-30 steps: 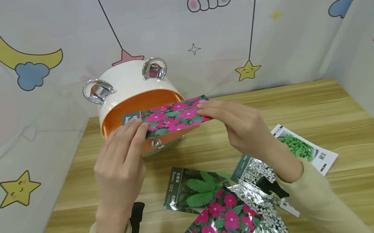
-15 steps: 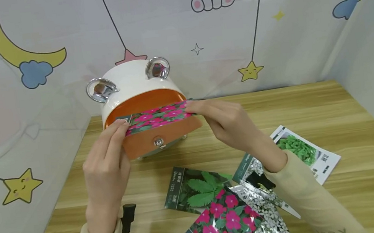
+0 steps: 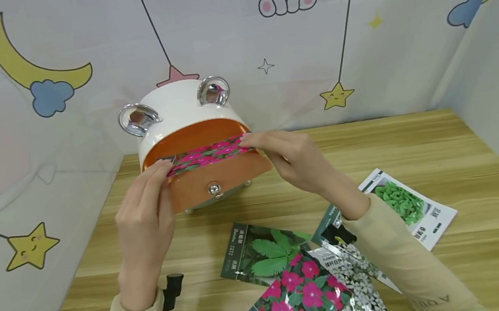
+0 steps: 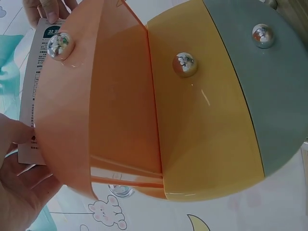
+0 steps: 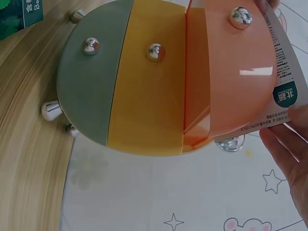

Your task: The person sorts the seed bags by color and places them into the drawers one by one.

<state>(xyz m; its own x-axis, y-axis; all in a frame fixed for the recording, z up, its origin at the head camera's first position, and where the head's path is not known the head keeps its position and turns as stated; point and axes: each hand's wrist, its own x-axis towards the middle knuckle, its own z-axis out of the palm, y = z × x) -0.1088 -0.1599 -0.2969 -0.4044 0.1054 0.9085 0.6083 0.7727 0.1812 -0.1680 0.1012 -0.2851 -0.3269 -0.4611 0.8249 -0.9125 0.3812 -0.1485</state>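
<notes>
A seed packet (image 3: 210, 155) with pink flowers lies level over the pulled-out orange top drawer (image 3: 233, 172) of a white bear-eared cabinet (image 3: 178, 99). My left hand (image 3: 144, 203) pinches the packet's left end, and my right hand (image 3: 293, 158) pinches its right end. From below, in the left wrist view, the packet's pale printed back (image 4: 30, 96) shows past the drawer front. Beneath the orange drawer sit a yellow drawer (image 5: 149, 96) and a green drawer (image 5: 91, 82), both pushed in, each with a round silver knob. The drawer's inside is mostly hidden by the packet.
On the wooden table (image 3: 453, 163), in front, lie a leafy green packet (image 3: 267, 251), another pink-flower packet (image 3: 300, 298), white-flower packets (image 3: 366, 286) and a white-edged packet (image 3: 407, 204). A patterned cloth (image 3: 227, 40) hangs behind the cabinet.
Both hands have moved left and slightly away from me, lowering the pink-flower packet toward the drawer opening. Its face now looks narrower, and more of the orange drawer front shows.
</notes>
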